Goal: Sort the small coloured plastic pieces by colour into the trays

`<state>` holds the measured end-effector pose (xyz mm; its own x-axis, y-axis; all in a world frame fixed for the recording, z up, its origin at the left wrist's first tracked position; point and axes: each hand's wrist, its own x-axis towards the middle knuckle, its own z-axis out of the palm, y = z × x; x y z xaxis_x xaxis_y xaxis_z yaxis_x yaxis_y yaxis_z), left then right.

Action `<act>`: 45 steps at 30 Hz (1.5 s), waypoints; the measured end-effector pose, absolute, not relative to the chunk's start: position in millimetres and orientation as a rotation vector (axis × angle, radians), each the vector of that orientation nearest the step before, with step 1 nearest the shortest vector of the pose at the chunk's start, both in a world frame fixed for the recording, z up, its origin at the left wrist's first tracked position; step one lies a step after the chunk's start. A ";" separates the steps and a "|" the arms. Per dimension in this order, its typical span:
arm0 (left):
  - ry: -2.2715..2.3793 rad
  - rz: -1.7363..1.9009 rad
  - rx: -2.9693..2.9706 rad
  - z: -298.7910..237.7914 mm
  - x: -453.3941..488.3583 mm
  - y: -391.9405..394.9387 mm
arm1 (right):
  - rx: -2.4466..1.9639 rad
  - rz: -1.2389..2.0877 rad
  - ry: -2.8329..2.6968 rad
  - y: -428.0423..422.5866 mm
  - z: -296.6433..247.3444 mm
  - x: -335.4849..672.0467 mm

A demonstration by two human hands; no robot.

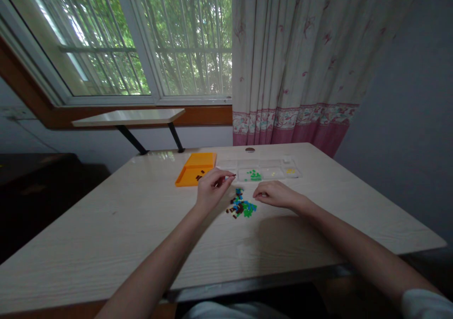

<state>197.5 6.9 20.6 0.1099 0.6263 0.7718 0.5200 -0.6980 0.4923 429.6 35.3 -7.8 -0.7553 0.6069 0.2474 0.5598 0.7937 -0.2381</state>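
My left hand (212, 187) is raised between the orange case and the pile, thumb and forefinger pinched on a small dark brown piece (234, 175). My right hand (278, 194) hovers just right of the pile, its fingertips pressed together; whatever they hold is too small to make out. The pile of small pieces (244, 207), brown, blue, green and a few yellowish, lies loose on the table below both hands. Several brown pieces (200, 174) lie in the open orange case (184, 177), partly behind my left hand. Green pieces (254, 174) fill part of one compartment in the clear tray (240, 164).
At the clear tray's right end are yellow pieces (290, 171). A raised shelf (130, 116) on black legs stands at the table's back left. Behind the table (141, 234) are a barred window and a patterned curtain (283, 73). A dark round spot (250, 149) marks the back edge.
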 end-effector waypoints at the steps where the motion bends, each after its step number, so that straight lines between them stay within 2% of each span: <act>1: 1.182 1.661 2.261 20.9 197.4 6.7 | -0.889 0.213 -2.670 35.5 -8.3 429.7; 7: 1.201 1.618 2.250 19.1 196.8 8.8 | -0.886 0.196 -2.661 37.7 -13.5 430.8; 13: 1.344 1.366 2.339 10.1 177.5 29.4 | -0.913 0.184 -2.673 37.7 -14.4 429.8; 19: 2.054 1.125 2.272 -4.2 132.8 55.9 | -0.905 0.212 -2.651 37.4 -14.5 430.4; 24: 2.236 0.890 2.208 -5.7 119.4 59.3 | -0.891 0.217 -2.645 36.6 -14.5 430.4; 27: 2.123 0.900 2.312 -4.0 128.7 55.9 | -0.912 0.221 -2.582 34.5 -12.6 427.7; 36: 1.210 0.888 2.379 -9.6 206.5 22.9 | -0.809 0.171 -2.343 28.9 -14.7 418.9; 45: 1.135 0.973 1.989 -13.9 221.1 20.0 | -0.708 0.040 -2.317 26.5 -15.8 413.1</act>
<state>221.1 20.0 -13.9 0.3523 0.8917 0.2840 0.4165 -0.4212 0.8057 413.1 26.5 -15.8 -0.6031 0.5005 0.6211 0.4785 0.8500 -0.2203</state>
